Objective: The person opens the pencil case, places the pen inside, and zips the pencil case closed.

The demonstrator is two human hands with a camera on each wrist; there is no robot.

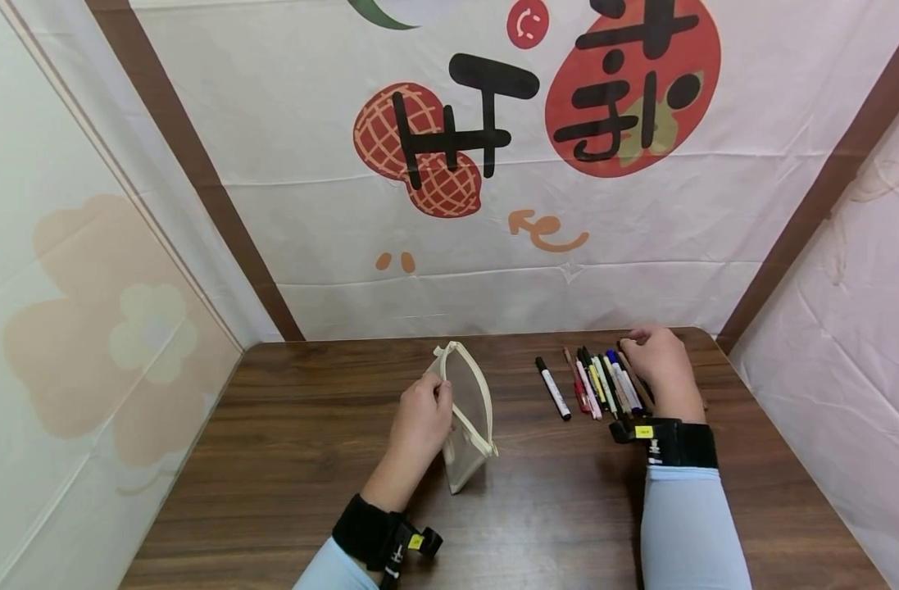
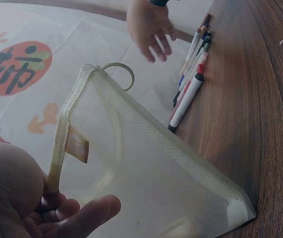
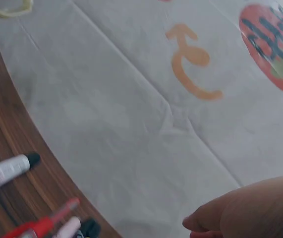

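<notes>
Between thumb and fingers, my left hand (image 1: 418,418) pinches the rim of a cream mesh zip pouch (image 1: 456,463). The pouch stands upright on the table with its mouth spread, and a loop hangs from its top corner in the left wrist view. My right hand (image 1: 663,369) is over the far right end of a row of pens, its fingers near a brown pen (image 1: 636,378). Seen from the left wrist, that hand's fingers (image 2: 157,47) hang loosely spread with nothing between them. A white marker (image 1: 554,389) with a black cap lies apart, left of the row.
Several pens lie side by side, among them a red pen (image 1: 582,395) and a blue-capped white marker (image 1: 620,385). The brown wooden table (image 1: 301,459) meets a printed white cloth (image 1: 331,303) at its back edge. More cloth hangs on both sides.
</notes>
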